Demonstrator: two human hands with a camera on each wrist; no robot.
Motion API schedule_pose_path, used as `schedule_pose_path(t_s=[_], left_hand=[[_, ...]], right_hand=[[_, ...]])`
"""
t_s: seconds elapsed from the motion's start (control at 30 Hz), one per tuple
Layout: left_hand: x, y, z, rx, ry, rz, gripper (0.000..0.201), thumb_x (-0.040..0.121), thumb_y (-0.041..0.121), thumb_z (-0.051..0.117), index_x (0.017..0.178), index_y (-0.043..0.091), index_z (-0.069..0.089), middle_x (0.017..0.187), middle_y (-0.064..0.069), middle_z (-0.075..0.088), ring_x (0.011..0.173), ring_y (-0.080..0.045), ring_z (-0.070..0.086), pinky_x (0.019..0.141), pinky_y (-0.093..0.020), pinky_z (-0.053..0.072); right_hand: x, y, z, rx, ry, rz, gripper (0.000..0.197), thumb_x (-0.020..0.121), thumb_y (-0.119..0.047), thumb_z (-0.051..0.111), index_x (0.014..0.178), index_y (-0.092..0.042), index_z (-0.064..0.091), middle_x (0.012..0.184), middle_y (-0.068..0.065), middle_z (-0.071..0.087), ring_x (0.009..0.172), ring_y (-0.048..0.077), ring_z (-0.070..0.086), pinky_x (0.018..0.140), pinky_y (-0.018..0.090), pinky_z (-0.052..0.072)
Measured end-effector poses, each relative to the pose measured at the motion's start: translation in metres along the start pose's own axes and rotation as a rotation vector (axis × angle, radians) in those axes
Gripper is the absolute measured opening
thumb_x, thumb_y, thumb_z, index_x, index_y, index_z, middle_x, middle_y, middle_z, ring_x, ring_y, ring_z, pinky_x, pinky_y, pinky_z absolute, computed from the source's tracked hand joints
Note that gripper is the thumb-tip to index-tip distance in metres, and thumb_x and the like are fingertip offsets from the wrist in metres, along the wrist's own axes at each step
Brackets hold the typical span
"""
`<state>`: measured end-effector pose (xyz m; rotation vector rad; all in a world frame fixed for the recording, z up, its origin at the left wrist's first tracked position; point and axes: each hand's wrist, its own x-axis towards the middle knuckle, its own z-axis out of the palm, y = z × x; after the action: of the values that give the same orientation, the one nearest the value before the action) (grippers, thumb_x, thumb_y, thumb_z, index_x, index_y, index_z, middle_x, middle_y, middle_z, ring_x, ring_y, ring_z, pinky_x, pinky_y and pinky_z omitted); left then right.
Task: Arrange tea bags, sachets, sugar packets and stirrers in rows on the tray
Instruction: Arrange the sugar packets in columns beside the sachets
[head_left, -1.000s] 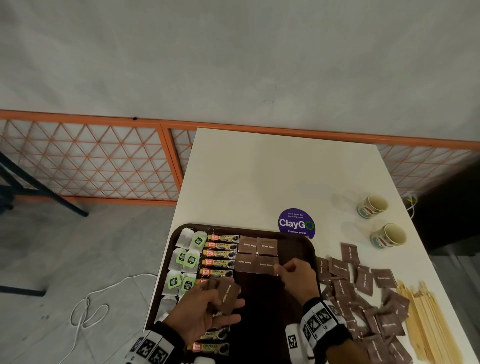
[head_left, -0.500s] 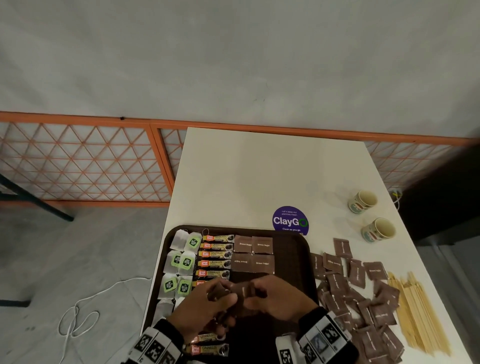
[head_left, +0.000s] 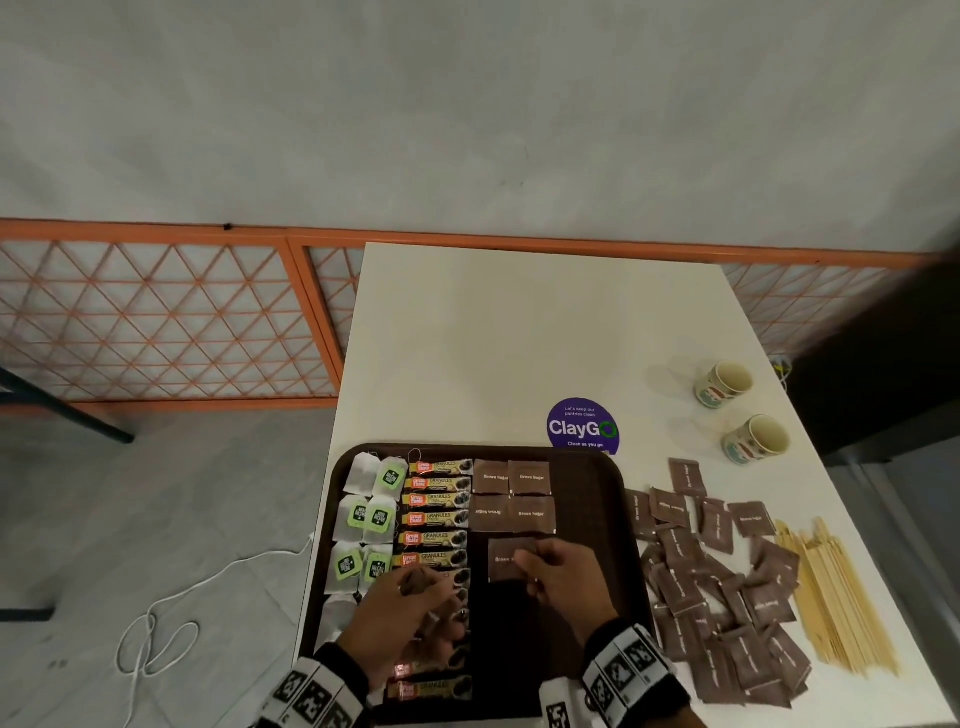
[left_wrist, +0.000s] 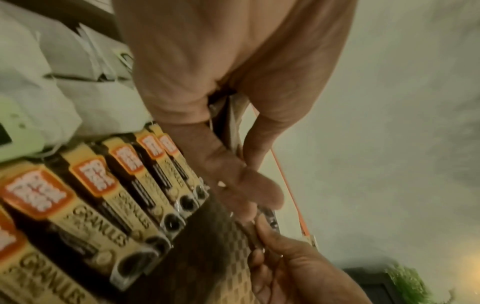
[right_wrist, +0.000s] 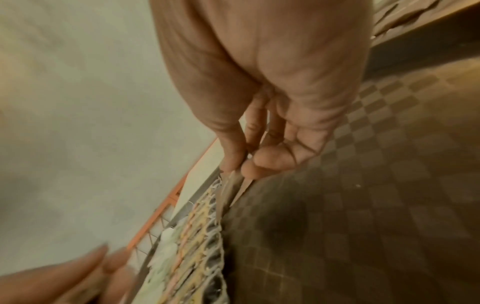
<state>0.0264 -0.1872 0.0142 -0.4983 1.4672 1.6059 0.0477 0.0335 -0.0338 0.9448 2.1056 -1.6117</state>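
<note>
Sugar row underway: right hand (head_left: 563, 577) pinching brown sugar packet (head_left: 508, 560) onto tray (head_left: 597, 499), left hand (head_left: 410, 608) clutching spare packets (head_left: 418, 582); next, square it under placed pairs

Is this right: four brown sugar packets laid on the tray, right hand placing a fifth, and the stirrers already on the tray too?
Not quite. The stirrers lie on the table right of the tray, as the head view shows. The rest holds: four brown sugar packets lie placed, and the right hand pinches a fifth.
</note>
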Motion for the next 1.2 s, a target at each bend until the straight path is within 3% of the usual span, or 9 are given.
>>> schedule_pose_path(t_s=[0.13, 0.23, 0.33, 0.63, 0.77, 0.87, 0.93, 1.03, 1.2], left_hand=[[0.000, 0.005, -0.020, -0.004, 0.024, -0.008, 0.021, 0.094, 0.016, 0.065, 0.105, -0.001, 0.060, 0.093, -0.018, 0.073, 0.077, -0.031, 0.072, 0.061, -0.034, 0.057], [-0.001, 0.006, -0.027, -0.027, 0.029, -0.015, 0.019, 0.093, 0.017, 0.066, 0.103, 0.002, 0.061, 0.094, -0.019, 0.073, 0.080, -0.033, 0.072, 0.063, -0.036, 0.057], [-0.004, 0.006, -0.027, -0.027, 0.023, -0.011, 0.017, 0.094, 0.018, 0.066, 0.101, 0.003, 0.061, 0.095, -0.018, 0.072, 0.078, -0.032, 0.072, 0.062, -0.035, 0.056], [-0.004, 0.002, -0.026, -0.058, -0.006, -0.020, 0.018, 0.094, 0.020, 0.066, 0.101, 0.004, 0.061, 0.099, -0.018, 0.072, 0.081, -0.032, 0.072, 0.064, -0.036, 0.056], [-0.003, 0.005, -0.024, -0.133, -0.027, -0.031, 0.021, 0.096, 0.001, 0.052, 0.112, 0.002, 0.065, 0.111, -0.025, 0.070, 0.089, -0.036, 0.072, 0.071, -0.046, 0.060], [-0.001, 0.007, -0.022, -0.234, -0.086, -0.034, 0.032, 0.096, -0.008, 0.041, 0.118, -0.001, 0.063, 0.113, -0.028, 0.069, 0.099, -0.042, 0.070, 0.076, -0.052, 0.061], [-0.001, 0.008, -0.017, -0.261, -0.144, -0.031, 0.030, 0.097, -0.007, 0.045, 0.121, 0.001, 0.061, 0.116, -0.029, 0.068, 0.105, -0.043, 0.068, 0.072, -0.050, 0.062], [-0.002, 0.012, 0.001, -0.145, -0.157, 0.021, 0.023, 0.096, 0.000, 0.054, 0.117, 0.002, 0.064, 0.111, -0.029, 0.069, 0.097, -0.038, 0.071, 0.065, -0.040, 0.061], [0.003, 0.009, 0.032, 0.047, -0.120, 0.105, 0.018, 0.094, 0.004, 0.062, 0.112, 0.003, 0.065, 0.102, -0.029, 0.070, 0.086, -0.037, 0.072, 0.065, -0.038, 0.058]], right_hand=[[0.015, 0.000, 0.011, -0.140, 0.051, 0.062, 0.022, 0.079, -0.029, 0.080, 0.090, -0.015, 0.067, 0.086, 0.001, 0.072, 0.063, 0.012, 0.067, 0.053, 0.021, 0.051], [0.016, 0.005, 0.008, -0.427, 0.168, 0.023, 0.028, 0.076, -0.045, 0.077, 0.090, -0.026, 0.060, 0.093, -0.006, 0.067, 0.086, 0.013, 0.064, 0.076, 0.030, 0.054], [0.014, 0.009, 0.014, -0.439, 0.134, 0.016, 0.040, 0.074, -0.055, 0.074, 0.096, -0.029, 0.055, 0.098, -0.006, 0.064, 0.089, 0.014, 0.062, 0.084, 0.035, 0.055], [0.006, -0.004, 0.034, -0.508, 0.166, 0.008, 0.040, 0.079, -0.056, 0.069, 0.097, -0.026, 0.050, 0.105, -0.003, 0.059, 0.093, 0.018, 0.060, 0.079, 0.034, 0.051], [0.000, -0.009, 0.030, -0.548, 0.147, -0.002, 0.039, 0.082, -0.059, 0.065, 0.098, -0.026, 0.050, 0.101, -0.007, 0.055, 0.095, 0.018, 0.059, 0.076, 0.032, 0.046], [-0.006, -0.014, 0.020, -0.517, 0.155, -0.096, 0.031, 0.086, -0.057, 0.061, 0.094, -0.027, 0.057, 0.096, -0.010, 0.063, 0.088, 0.011, 0.063, 0.079, 0.034, 0.054], [-0.018, -0.025, 0.012, -0.362, 0.013, -0.198, 0.025, 0.089, -0.052, 0.062, 0.094, -0.028, 0.063, 0.089, -0.007, 0.069, 0.076, 0.007, 0.067, 0.074, 0.028, 0.058], [-0.036, -0.038, 0.008, -0.252, -0.285, -0.257, 0.019, 0.089, -0.038, 0.069, 0.098, -0.021, 0.069, 0.086, 0.001, 0.074, 0.060, 0.006, 0.065, 0.061, 0.018, 0.053], [-0.036, -0.028, -0.016, -0.160, -0.281, -0.195, 0.017, 0.085, -0.022, 0.075, 0.091, -0.007, 0.071, 0.072, 0.005, 0.070, 0.057, 0.010, 0.060, 0.055, 0.022, 0.047]])
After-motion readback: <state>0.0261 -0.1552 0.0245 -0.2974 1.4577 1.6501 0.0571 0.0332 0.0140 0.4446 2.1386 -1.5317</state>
